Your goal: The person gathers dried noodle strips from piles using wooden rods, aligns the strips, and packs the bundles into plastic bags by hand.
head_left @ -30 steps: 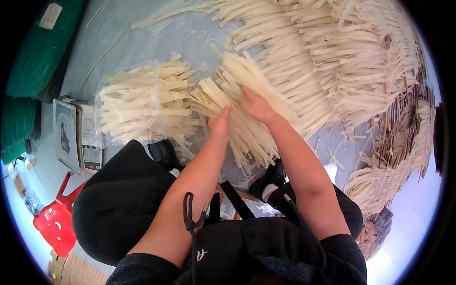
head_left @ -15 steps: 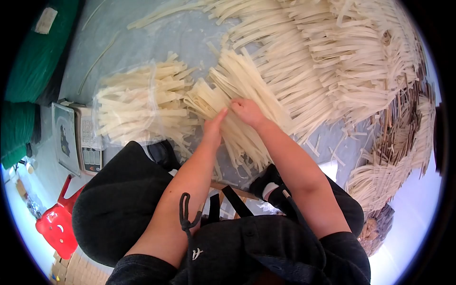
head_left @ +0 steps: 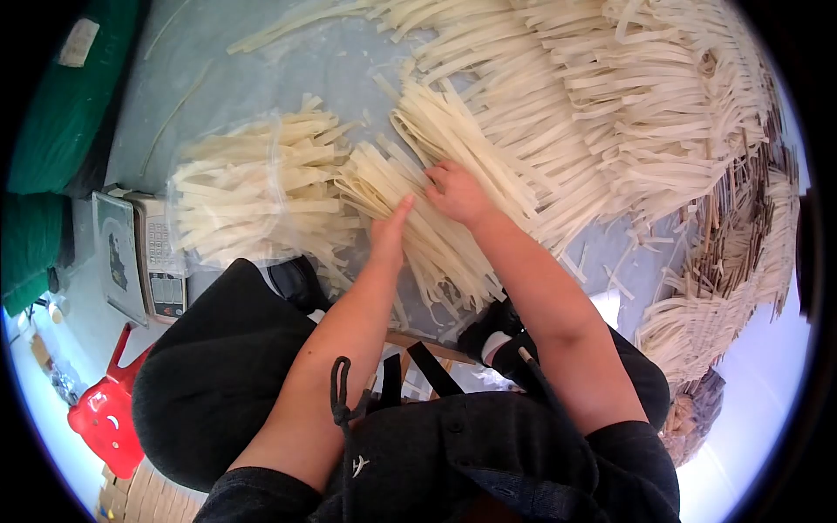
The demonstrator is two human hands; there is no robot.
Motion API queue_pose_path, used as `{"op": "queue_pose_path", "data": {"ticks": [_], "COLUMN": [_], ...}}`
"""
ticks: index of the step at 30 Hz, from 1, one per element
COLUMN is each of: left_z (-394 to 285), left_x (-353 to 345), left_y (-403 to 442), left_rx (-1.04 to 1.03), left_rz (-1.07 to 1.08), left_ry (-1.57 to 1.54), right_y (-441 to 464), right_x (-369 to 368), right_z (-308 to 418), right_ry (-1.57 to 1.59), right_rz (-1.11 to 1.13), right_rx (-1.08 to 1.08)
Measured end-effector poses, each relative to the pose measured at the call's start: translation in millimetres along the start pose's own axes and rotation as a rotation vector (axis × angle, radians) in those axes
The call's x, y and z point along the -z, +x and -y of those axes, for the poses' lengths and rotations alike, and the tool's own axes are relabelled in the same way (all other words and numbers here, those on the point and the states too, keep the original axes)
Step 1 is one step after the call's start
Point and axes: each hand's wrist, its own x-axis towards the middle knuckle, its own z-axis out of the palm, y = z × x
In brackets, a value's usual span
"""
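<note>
Long, pale, flat strips that look like dried flat noodles lie in front of me. My left hand [head_left: 390,234] grips the near side of a slanting bundle of flat noodles [head_left: 440,248], its thumb on top and its other fingers hidden below. On the far side of that bundle, my right hand [head_left: 459,193] has its fingers bent against the strips, with small gaps between them and the tips partly hidden. A second noodle bundle [head_left: 458,131] lies just beyond the right hand. To the left, more noodles [head_left: 253,196] sit in a clear plastic bag [head_left: 277,161].
A large spread of noodles [head_left: 602,105] covers the back and right of the grey table [head_left: 331,74]. At the left stands a digital scale [head_left: 161,248]. Green sacks [head_left: 70,113] and a red stool [head_left: 109,423] are at the far left.
My right hand has turned slightly and its fingers have loosened from a tight fist. The bundle under my hands has shifted slightly right at its near end. My left hand stays almost in place.
</note>
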Motion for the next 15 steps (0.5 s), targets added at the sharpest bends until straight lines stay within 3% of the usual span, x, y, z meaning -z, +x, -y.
{"op": "queue_pose_path", "data": {"ticks": [7, 10, 12, 15], "left_z": [-4.5, -15.5, -25.1, -50.4], "left_x": [7.0, 5.5, -0.7, -24.8], "left_y": [-1.2, -6.2, -9.0, -17.0], "left_rx": [0.051, 0.099, 0.117, 0.128], "left_rz": [0.096, 0.237, 0.276, 0.329], "left_ry": [-0.095, -0.149, -0.119, 0.018], "right_y": [-15.2, -19.3, -22.9, -37.7], "right_x": [-12.1, -6.1, 14.7, 2.6], "right_z": [16.1, 13.3, 17.0, 6.9], "right_ry": [-0.011, 0.248, 0.727, 0.586], "right_rz": [0.102, 0.045, 0.352, 0.268], "right_rx": [-0.174, -0.176, -0.378, -0.227]}}
